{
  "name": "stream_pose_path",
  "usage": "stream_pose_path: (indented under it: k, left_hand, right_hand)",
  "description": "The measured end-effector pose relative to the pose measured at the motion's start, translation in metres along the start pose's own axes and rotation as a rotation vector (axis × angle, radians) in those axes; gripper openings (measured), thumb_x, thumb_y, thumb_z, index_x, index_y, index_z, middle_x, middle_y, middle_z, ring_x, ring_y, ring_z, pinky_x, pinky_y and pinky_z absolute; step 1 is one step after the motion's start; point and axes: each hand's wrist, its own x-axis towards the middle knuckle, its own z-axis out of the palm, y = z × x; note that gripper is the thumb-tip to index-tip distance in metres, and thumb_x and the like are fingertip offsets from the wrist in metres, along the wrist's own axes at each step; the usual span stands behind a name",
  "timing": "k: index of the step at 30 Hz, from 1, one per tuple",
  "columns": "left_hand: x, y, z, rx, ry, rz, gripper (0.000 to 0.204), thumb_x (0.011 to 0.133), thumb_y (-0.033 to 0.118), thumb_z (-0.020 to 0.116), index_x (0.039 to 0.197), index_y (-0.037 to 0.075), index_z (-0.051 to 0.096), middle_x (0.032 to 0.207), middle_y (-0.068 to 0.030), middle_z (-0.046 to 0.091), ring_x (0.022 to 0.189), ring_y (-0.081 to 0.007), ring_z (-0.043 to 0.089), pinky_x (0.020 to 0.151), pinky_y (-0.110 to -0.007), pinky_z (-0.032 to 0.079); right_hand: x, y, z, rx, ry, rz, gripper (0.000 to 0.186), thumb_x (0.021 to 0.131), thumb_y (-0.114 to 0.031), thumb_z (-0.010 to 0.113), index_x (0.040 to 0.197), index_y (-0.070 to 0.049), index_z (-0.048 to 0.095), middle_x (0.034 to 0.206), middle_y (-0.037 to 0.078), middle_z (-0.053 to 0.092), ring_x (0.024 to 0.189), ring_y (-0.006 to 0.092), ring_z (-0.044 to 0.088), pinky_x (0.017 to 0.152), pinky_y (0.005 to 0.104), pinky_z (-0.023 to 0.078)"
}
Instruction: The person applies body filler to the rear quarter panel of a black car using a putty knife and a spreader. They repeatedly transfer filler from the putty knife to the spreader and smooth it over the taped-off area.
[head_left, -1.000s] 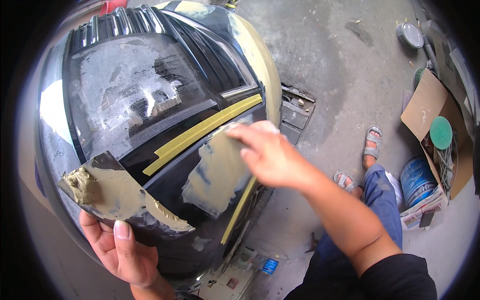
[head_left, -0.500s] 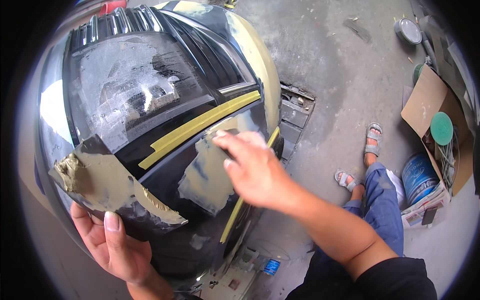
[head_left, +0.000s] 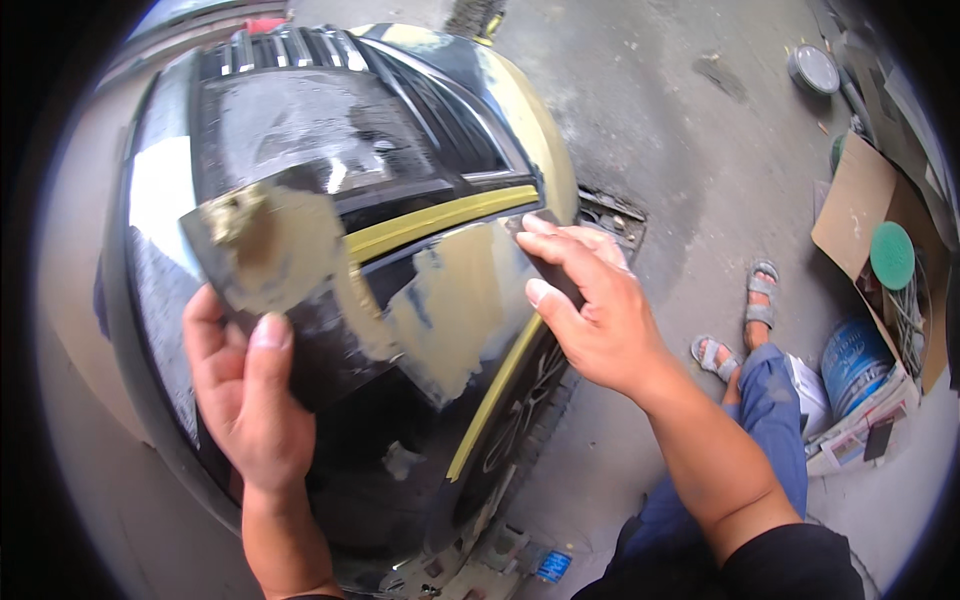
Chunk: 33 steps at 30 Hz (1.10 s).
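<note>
My left hand [head_left: 250,400] grips a dark board [head_left: 335,365] coated with beige putty, with a thick lump [head_left: 232,215] at its upper corner; the board hides part of the car behind it. My right hand [head_left: 600,315] is closed on a small dark spreader [head_left: 555,275] at the upper right of a streaky beige patch [head_left: 440,330] on the car's black panel [head_left: 370,470]. Yellow tape [head_left: 420,220] runs above the patch, and another strip [head_left: 485,405] runs down its right, beside the wheel. Most of the spreader is behind my fingers.
The car's rear window [head_left: 300,110] lies above. On the right stand a cardboard box [head_left: 845,200] with a green disc [head_left: 890,255], a blue bucket [head_left: 855,365] and a grey tin [head_left: 812,70]. A floor grate [head_left: 615,210] is beyond the car; my sandalled feet [head_left: 760,300] are at the right.
My left hand and board have risen and moved right. My right hand has moved right, to the upper right end of the putty patch. The camera's view of the car has shifted slightly.
</note>
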Motion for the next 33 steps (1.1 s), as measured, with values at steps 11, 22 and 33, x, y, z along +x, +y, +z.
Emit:
stream_pose_path:
  k: [11, 22, 33]
  left_hand:
    - [-0.001, -0.003, 0.008, -0.026, -0.188, 0.064, 0.035, 0.099, 0.001, 0.051, 0.132, -0.002, 0.039, 0.117, -0.0115, 0.065, 0.107, -0.0105, 0.058, 0.097, -0.026, 0.042]
    - [-0.004, 0.001, 0.016, 0.027, -0.252, 0.018, 0.033, 0.100, -0.004, 0.047, 0.131, -0.002, 0.039, 0.111, -0.0093, 0.065, 0.098, -0.0063, 0.060, 0.085, -0.020, 0.046]
    - [-0.007, 0.000, 0.010, 0.189, -0.303, 0.010, 0.038, 0.098, -0.003, 0.051, 0.135, -0.002, 0.039, 0.116, -0.0088, 0.062, 0.101, -0.0094, 0.059, 0.089, -0.024, 0.045]
  right_hand:
    - [0.002, -0.078, 0.010, -0.240, 0.015, -0.495, 0.037, 0.079, 0.001, 0.065, 0.115, -0.009, 0.068, 0.124, 0.007, 0.068, 0.111, 0.0302, 0.060, 0.092, 0.0422, 0.045]
    - [0.007, -0.069, -0.012, -0.123, 0.144, -0.482, 0.034, 0.081, -0.006, 0.067, 0.115, -0.008, 0.067, 0.124, 0.007, 0.067, 0.111, 0.0297, 0.060, 0.089, 0.0455, 0.044]
    - [0.005, -0.076, 0.008, -0.138, -0.017, -0.529, 0.034, 0.078, 0.000, 0.067, 0.111, -0.006, 0.069, 0.122, 0.008, 0.069, 0.109, 0.0318, 0.062, 0.091, 0.0434, 0.046]
